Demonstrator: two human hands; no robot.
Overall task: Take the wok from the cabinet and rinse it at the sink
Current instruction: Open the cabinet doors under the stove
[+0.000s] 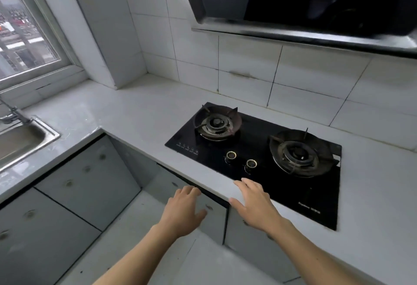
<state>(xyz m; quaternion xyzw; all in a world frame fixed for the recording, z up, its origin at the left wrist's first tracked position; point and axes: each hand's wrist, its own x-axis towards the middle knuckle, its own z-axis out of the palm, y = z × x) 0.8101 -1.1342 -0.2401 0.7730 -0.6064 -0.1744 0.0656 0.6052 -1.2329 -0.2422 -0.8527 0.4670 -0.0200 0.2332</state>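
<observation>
Left hand (184,211): held empty with fingers loosely spread, before a grey cabinet door (209,217) under the tabletop edge; contact cannot be told. Right hand (252,203): laid flat with fingers spread, empty, over the front edge of the white tabletop (135,113), just beside the black glass gas hob (259,162). Two burners and two brass-ringed knobs (231,155) are carried by the hob. Wok: not seen; cabinet doors are shown closed. A steel sink (24,142) is set at far left below a window (20,36). White wall tiles (248,58) and a black range hood (316,2) are placed behind.
</observation>
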